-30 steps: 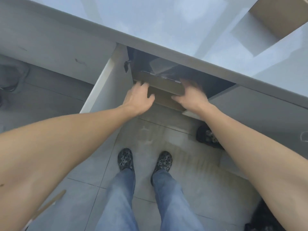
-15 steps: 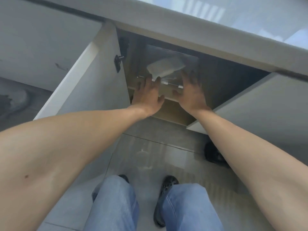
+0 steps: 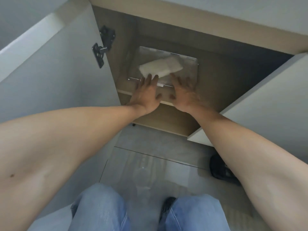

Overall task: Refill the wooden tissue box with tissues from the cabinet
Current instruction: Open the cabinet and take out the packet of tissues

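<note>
**Both hands reaching into the open cabinet toward the tissues**

Seen from above, looking down into an open cabinet (image 3: 216, 77) with wood-toned interior. Left door (image 3: 55, 64) swung wide, dark hinge (image 3: 104, 47) at its far edge; right door (image 3: 266, 100) open too. On the shelf (image 3: 208, 90), a clear container (image 3: 186, 67) with a white pack of tissues (image 3: 160, 67) lying slanted inside it. Left hand (image 3: 145, 94) flat, fingers spread, fingertips touching the near end of the pack. Right hand (image 3: 185, 94) just beside, fingers likewise spread over the container's near edge, gripping nothing. Blue jeans (image 3: 100, 207) and grey floor tiles (image 3: 150, 164) nearest the camera.
</note>
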